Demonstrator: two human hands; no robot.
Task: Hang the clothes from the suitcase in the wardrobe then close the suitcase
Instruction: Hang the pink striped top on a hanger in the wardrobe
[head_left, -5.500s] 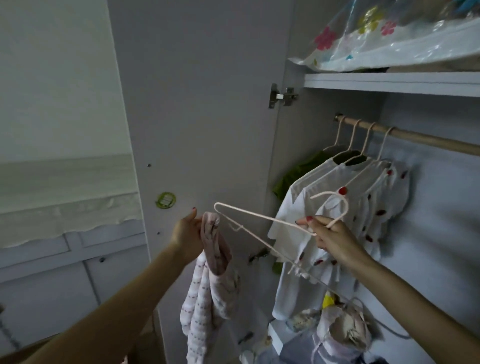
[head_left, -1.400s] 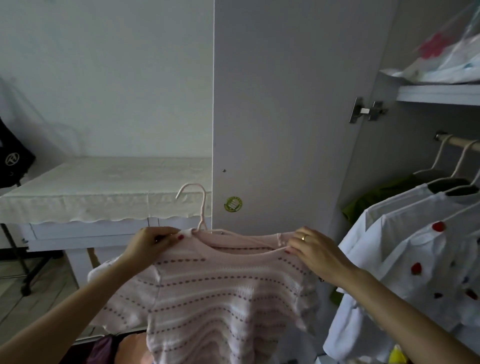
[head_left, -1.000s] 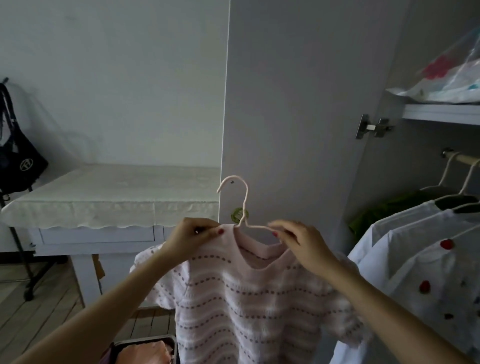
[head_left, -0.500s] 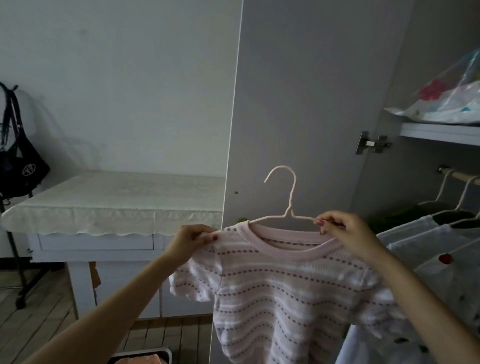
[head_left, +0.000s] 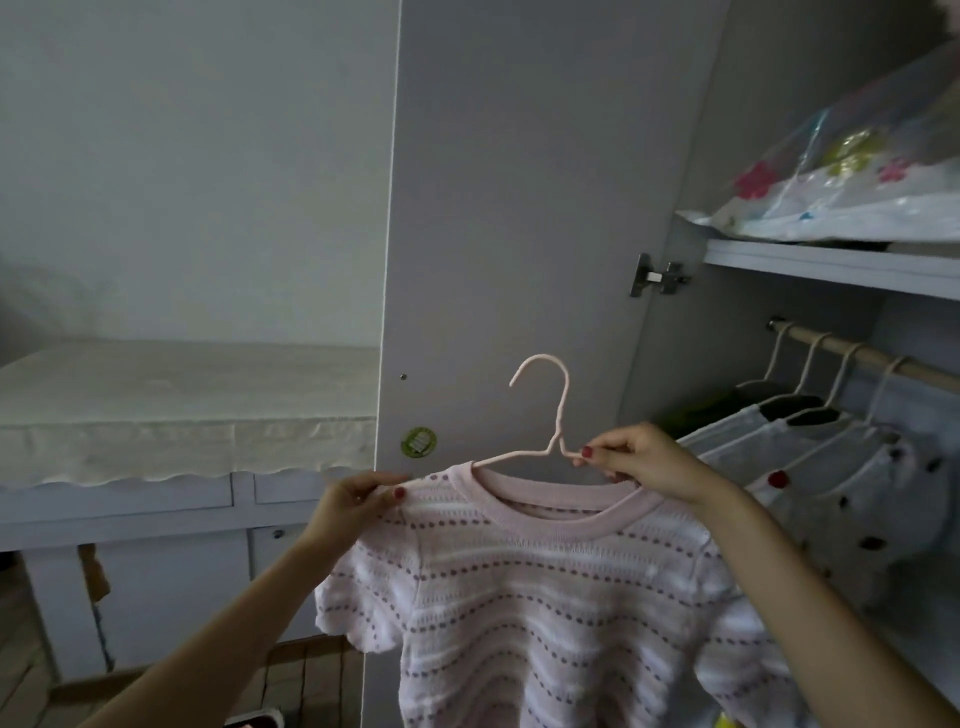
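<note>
While you hold the pink striped top on its pink hanger before the open wardrobe door, your left hand pinches the top's shoulder over the hanger's end, and your right hand pinches the hanger wire near the neck. White spotted shirts hang on the rail to the right.

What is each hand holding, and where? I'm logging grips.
Left hand pinches the pink sweater at its shoulder; right hand pinches the hanger beside the neck.
</note>
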